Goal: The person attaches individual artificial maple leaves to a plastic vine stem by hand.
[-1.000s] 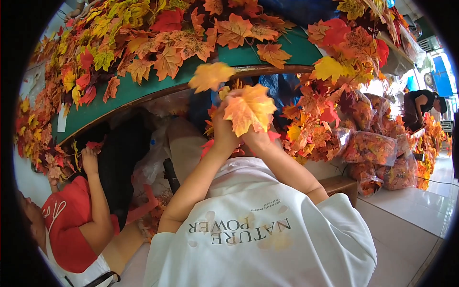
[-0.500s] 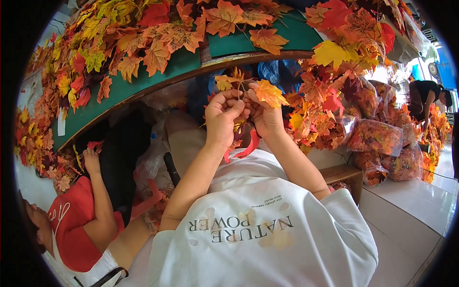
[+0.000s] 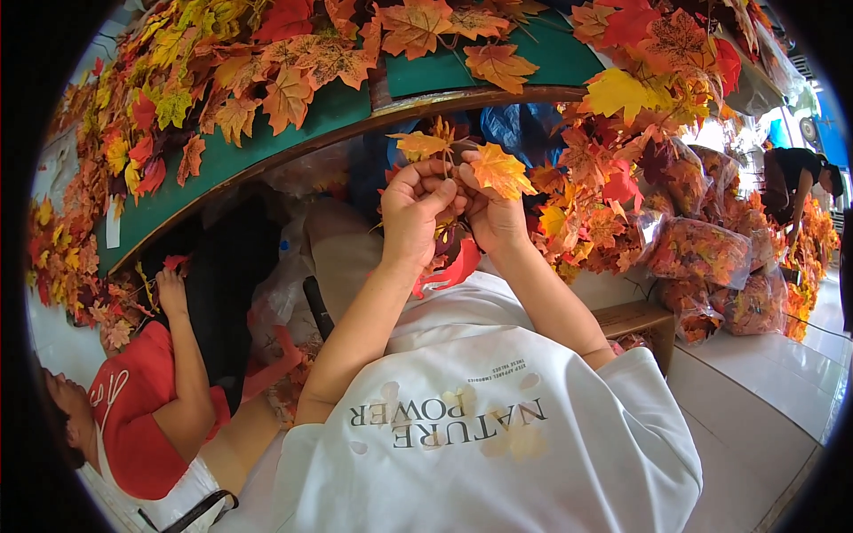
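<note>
In front of my chest, my left hand [image 3: 412,213] and my right hand [image 3: 494,211] are close together, fingers closed in a pinch. Between them they grip the thin stem of an artificial maple leaf garland. One yellow-orange maple leaf [image 3: 502,172] stands out above my right fingers. A smaller golden leaf [image 3: 419,145] rises over my left fingers. Below my hands hangs a red leaf [image 3: 455,268] of the garland, over the white shirt. The exact spot where the fingertips press on the stem is partly hidden.
A green-topped table [image 3: 329,115] heaped with autumn leaves curves ahead. At left sits a person in a red shirt [image 3: 147,409], one hand near leaves. Leaf garlands [image 3: 591,186] hang at right, beside bagged leaves [image 3: 697,251] and a cardboard box [image 3: 635,322]. Another person [image 3: 791,182] bends farther off.
Both hands stay nearly in place, still pinching the stem. The golden leaf over my left fingers has tilted slightly, and the red leaf below has shifted a little.
</note>
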Demonstrator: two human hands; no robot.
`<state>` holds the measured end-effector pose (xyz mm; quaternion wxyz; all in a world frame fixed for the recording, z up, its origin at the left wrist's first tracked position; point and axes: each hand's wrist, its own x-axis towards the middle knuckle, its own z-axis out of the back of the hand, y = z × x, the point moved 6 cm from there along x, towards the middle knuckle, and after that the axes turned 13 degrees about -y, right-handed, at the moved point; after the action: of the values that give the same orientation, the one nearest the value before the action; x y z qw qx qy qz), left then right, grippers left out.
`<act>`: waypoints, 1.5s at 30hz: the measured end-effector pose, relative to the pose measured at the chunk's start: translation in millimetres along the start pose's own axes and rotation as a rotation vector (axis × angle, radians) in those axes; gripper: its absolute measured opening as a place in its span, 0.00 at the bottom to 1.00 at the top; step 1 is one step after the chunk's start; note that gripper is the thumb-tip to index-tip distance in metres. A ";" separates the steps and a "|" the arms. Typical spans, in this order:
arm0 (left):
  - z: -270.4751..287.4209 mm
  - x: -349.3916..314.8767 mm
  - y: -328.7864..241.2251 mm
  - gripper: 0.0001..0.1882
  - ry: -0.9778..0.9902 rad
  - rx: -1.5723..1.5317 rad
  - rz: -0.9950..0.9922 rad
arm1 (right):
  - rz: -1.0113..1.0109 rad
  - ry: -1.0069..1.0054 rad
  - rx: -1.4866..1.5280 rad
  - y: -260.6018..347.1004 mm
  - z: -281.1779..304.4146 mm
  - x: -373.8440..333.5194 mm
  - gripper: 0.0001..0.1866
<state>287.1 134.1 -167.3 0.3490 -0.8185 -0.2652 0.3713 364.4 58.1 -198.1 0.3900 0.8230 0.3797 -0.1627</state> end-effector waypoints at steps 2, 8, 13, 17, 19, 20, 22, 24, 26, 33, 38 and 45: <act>0.5 0.6 0.1 0.09 -0.004 -0.008 -0.005 | -0.012 0.044 -0.013 -0.6 -0.8 -1.5 0.11; 3.3 3.1 1.0 0.09 0.019 0.022 0.002 | 0.054 0.061 -0.043 3.0 -5.2 -8.6 0.12; 3.2 4.8 -0.8 0.08 0.023 0.030 -0.004 | 0.141 0.147 -0.088 5.2 -4.4 -10.8 0.12; 6.9 5.8 -0.2 0.07 0.064 0.053 0.018 | 0.163 0.187 -0.214 5.8 -0.5 -8.0 0.11; 12.7 7.8 3.0 0.08 0.067 0.053 0.063 | 0.393 0.258 -0.445 16.1 -3.0 -12.1 0.12; 15.4 8.0 5.6 0.08 0.069 0.053 0.109 | 0.622 0.328 -0.677 20.9 -8.8 -18.7 0.13; 14.8 7.0 2.9 0.09 0.110 0.007 0.120 | 0.413 0.251 -0.493 14.8 -2.5 -13.8 0.12; 15.2 4.4 2.0 0.14 0.023 -0.021 0.150 | 0.128 0.103 -0.168 0.9 13.1 -2.5 0.11; 15.5 6.1 5.2 0.15 0.051 -0.004 0.130 | 0.049 0.057 -0.070 -5.9 16.1 -0.9 0.12; 9.7 3.2 4.0 0.23 0.100 0.067 0.023 | -0.207 0.038 0.121 -17.4 12.5 -5.2 0.12; 8.2 1.0 5.6 0.24 0.087 0.096 0.024 | -0.188 0.039 0.128 -15.8 13.1 -6.5 0.12; 9.9 1.9 8.1 0.26 0.058 0.091 0.051 | -0.176 0.053 0.143 -18.6 16.8 -4.0 0.12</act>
<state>281.7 134.2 -179.1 0.3837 -0.8189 -0.2169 0.3677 348.3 50.9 -216.3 0.3046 0.8162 0.4479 -0.2011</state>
